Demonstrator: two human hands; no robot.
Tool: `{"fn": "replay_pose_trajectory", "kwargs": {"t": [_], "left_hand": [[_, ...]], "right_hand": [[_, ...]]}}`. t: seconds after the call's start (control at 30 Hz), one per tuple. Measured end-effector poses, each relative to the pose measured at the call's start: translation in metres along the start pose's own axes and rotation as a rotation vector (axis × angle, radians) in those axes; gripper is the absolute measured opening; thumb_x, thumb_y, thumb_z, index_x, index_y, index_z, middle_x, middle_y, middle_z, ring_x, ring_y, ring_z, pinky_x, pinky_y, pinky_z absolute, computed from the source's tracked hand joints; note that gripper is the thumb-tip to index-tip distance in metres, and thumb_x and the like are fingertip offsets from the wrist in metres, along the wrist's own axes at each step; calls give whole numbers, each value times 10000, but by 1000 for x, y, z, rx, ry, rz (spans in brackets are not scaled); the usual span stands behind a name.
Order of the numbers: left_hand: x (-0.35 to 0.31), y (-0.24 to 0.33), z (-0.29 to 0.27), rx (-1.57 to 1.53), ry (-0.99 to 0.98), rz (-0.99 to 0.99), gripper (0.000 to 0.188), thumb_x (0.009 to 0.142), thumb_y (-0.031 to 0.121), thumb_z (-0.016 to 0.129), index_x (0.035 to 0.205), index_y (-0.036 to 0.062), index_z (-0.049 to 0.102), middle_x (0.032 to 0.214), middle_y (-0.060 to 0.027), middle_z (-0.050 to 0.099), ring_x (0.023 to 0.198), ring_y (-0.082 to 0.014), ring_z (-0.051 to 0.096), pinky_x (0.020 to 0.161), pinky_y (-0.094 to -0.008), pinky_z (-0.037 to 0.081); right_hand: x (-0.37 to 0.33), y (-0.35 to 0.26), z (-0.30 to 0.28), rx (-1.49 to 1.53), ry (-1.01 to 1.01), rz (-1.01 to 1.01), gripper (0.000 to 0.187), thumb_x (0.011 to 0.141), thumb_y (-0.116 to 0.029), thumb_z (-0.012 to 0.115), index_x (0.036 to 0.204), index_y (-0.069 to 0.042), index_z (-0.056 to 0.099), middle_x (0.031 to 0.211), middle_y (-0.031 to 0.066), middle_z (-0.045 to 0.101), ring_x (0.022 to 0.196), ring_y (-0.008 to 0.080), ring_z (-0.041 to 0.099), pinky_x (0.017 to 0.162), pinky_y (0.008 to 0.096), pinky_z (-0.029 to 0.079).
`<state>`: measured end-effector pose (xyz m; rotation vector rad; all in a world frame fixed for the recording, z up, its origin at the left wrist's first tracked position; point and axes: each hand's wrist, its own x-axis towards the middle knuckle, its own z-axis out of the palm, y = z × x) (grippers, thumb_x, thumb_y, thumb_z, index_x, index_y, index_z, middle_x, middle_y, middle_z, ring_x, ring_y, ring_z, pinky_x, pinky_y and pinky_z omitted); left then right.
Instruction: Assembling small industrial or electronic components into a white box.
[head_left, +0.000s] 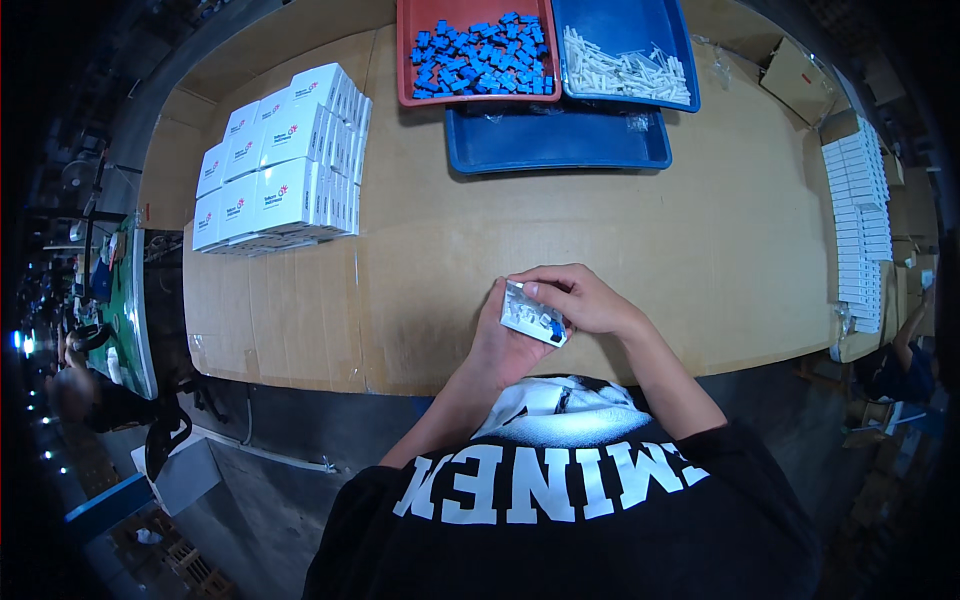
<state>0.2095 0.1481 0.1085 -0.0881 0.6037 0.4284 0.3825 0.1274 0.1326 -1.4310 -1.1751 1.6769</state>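
Observation:
In front of my chest, near the table's close edge, I hold a small open white box. My left hand cups it from the left and below. Inside lie small white and clear parts and a blue piece at the near right corner. My right hand reaches over from the right, its fingers curled at the far edge of the box and its thumb pressed at the opening. Whether those fingertips also pinch a small part is hidden.
A stack of white boxes stands at the left. At the back are a red tray of blue pieces, a blue tray of white sticks and another blue tray. More white boxes line the right edge of the cardboard-covered table.

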Motion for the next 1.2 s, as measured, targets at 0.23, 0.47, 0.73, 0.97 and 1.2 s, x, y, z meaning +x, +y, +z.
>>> {"fn": "replay_pose_trajectory", "kwargs": {"t": [0.23,0.47,0.73,0.97,1.2], "left_hand": [[0,0,-4,2,-55,6,566,1113,533,294,1343,103,581,1279,-111,634,1160,-273,624,949,-496,513],[-5,-2,-2,49,-48,33,591,1110,555,288,1364,92,553,1308,-140,610,1223,-303,612,1064,-548,472],[-15,-6,12,159,35,73,638,1110,601,230,1392,104,511,1272,-122,617,1210,-264,625,1049,-482,511],[-20,-8,19,247,38,100,648,1114,597,199,1408,101,495,1274,-119,617,1218,-260,629,1021,-453,532],[-24,-9,21,344,49,126,676,1101,629,215,1453,112,470,1302,-125,612,1234,-263,627,1025,-459,532]], "right_hand": [[-4,-4,4,-13,5,13,351,1056,-283,618,1349,-113,708,867,27,706,630,66,592,527,221,491],[-22,14,14,-92,54,-168,451,1002,-220,675,1422,-61,638,1270,175,721,1142,253,696,993,383,542],[-38,26,22,-278,175,-443,599,908,-264,762,1468,-116,611,1527,181,546,1360,372,565,1099,422,474],[-38,25,23,-392,228,-608,650,871,-341,780,1457,-106,627,1529,181,543,1343,387,564,1100,452,464],[-37,27,19,-439,209,-681,651,877,-405,778,1438,-103,643,1545,195,527,1370,385,549,1114,453,456]]}}
